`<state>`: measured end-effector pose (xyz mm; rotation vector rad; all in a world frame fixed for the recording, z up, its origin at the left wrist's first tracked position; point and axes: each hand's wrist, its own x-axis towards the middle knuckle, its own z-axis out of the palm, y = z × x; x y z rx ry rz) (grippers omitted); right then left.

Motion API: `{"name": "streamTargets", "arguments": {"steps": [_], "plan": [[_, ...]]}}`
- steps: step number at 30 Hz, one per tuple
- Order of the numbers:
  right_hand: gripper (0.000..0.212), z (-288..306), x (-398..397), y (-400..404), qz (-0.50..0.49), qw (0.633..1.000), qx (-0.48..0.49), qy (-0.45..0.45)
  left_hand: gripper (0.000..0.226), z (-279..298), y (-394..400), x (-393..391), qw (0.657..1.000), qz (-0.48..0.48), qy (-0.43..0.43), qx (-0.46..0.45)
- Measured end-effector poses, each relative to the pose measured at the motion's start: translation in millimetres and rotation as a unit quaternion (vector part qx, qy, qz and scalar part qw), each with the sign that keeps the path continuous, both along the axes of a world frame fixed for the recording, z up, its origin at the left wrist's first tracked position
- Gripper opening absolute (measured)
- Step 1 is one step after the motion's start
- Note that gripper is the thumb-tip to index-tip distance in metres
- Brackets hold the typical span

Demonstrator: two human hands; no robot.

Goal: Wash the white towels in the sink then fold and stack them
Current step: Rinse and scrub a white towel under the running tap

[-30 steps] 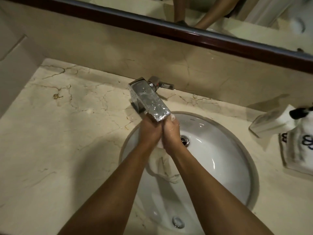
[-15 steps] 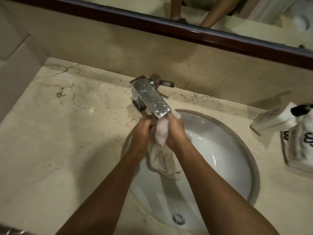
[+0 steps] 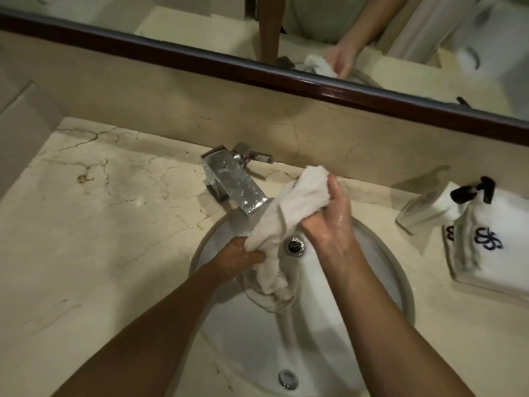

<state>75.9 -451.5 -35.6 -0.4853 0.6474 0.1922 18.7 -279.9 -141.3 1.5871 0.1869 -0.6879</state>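
Both hands clamp the wet white towel [image 3: 289,222] over the sink [image 3: 400,285]: left hand [image 3: 240,257] at 9 o'clock, right hand [image 3: 332,222] at 1. Twist in opposite directions, keeping drips inside the basin.

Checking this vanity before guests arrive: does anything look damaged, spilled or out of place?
The beige marble countertop shows dark branching cracks and a rusty stain left of the chrome faucet. Otherwise, both hands grip a wet white towel over the sink.
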Motion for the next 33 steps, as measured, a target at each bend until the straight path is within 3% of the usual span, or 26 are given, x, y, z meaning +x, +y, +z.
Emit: {"name": "streamTargets", "arguments": {"steps": [3,6,9,11,13,15,16,18,21,22,25,28,30,33], "plan": [[0.029,-7,-10,-39,-0.022,0.998,-0.061,-0.004,0.013,8,7,8,1.0,-0.02,0.0,0.014],[0.029,-27,-47,-63,-0.011,0.953,-0.301,0.029,0.009,18,10,27,0.984,0.023,-0.108,0.139],[0.027,-42,-87,-66,0.078,0.821,-0.561,0.069,0.062,37,7,38,0.984,0.027,-0.094,0.147],[0.061,-45,-102,-58,0.16,0.704,-0.691,0.041,0.078,49,6,43,0.979,-0.057,-0.11,0.163],[0.102,-45,-103,-44,0.299,0.592,-0.741,-0.101,0.082,61,1,41,0.935,-0.228,-0.149,0.228],[0.117,-46,-93,-18,0.428,0.543,-0.695,-0.194,0.062,63,-3,32,0.912,-0.303,-0.175,0.214],[0.115,-44,-86,-5,0.465,0.542,-0.672,-0.196,0.051,61,-3,26,0.918,-0.295,-0.186,0.191],[0.09,-39,-69,10,0.5,0.531,-0.66,-0.178,0.041,64,2,21,0.926,-0.247,-0.212,0.191],[0.041,-24,-50,20,0.536,0.421,-0.708,-0.184,0.035,64,15,19,0.932,-0.174,-0.242,0.207],[0.031,-16,-46,21,0.532,0.41,-0.716,-0.19,0.033,61,16,16,0.936,-0.154,-0.248,0.197],[0.018,5,-45,23,0.494,0.46,-0.708,-0.207,0.045,38,15,7,0.975,-0.111,-0.14,0.129],[0.02,17,-52,13,0.459,0.529,-0.69,-0.185,0.051,5,15,9,0.98,-0.123,-0.097,0.123],[0.02,21,-61,1,0.428,0.6,-0.659,-0.152,0.048,-30,14,17,0.979,-0.133,-0.068,0.136],[0.024,19,-68,-18,0.326,0.736,-0.584,-0.107,0.037,-2,12,36,0.986,-0.079,-0.052,0.14]]}}
